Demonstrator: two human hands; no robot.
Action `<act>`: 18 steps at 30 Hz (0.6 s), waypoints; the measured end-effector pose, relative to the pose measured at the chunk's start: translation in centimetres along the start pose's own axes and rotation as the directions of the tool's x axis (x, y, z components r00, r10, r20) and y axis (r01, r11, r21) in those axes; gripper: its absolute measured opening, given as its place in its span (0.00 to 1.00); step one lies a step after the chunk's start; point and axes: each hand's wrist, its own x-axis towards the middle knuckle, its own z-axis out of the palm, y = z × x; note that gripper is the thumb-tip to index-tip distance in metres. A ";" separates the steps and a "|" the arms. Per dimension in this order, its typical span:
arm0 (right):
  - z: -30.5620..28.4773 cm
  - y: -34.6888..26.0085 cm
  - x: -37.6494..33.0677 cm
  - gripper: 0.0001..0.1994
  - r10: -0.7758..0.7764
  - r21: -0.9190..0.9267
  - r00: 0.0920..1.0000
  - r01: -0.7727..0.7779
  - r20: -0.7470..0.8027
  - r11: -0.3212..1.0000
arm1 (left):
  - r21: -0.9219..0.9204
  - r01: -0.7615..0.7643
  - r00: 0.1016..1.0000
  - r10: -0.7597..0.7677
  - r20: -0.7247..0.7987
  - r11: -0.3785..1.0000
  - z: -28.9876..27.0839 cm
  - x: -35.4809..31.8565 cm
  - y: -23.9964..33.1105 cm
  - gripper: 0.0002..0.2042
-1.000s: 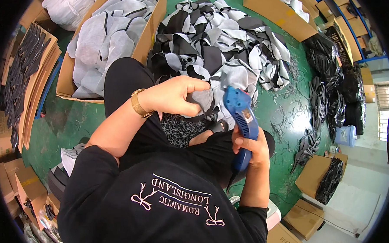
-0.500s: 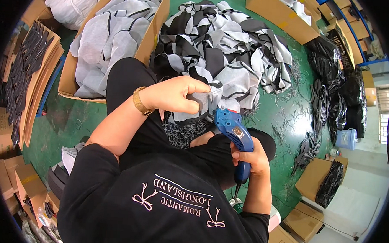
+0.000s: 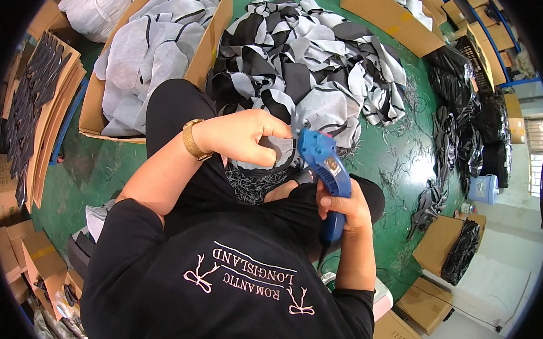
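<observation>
Mid-frame: my right hand (image 3: 342,206), clamped on the blue tagging gun (image 3: 323,166), has brought its nose against the grey fabric piece (image 3: 278,150) pinched in my left hand (image 3: 243,135), so tagging looks imminent.

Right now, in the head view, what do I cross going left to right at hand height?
Stacked flat cardboard → open box of grey fabric → gold bracelet → left hand pinching a grey piece → blue tagging gun in the right hand → black bags.
</observation>
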 end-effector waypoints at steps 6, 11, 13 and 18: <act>1.3 -0.6 1.1 0.20 -0.244 -0.069 0.948 0.234 -0.206 0.970 | -0.157 0.148 0.988 -0.153 -0.021 0.976 0.5 0.4 1.0 0.10; 3.8 -1.0 3.0 0.20 -0.415 -0.401 0.876 0.298 -0.246 0.867 | -0.462 0.047 0.972 -0.147 -0.183 0.886 4.4 0.7 -1.7 0.09; 4.7 -1.1 3.5 0.18 -0.453 -0.485 0.834 0.268 -0.316 0.832 | -0.750 -0.020 0.951 -0.219 -0.218 0.661 6.7 0.7 -2.7 0.11; 4.1 -0.5 3.2 0.19 -0.443 -0.521 0.849 0.249 -0.289 0.816 | -0.978 -0.203 0.903 -0.375 -0.209 0.058 7.0 2.6 -3.3 0.17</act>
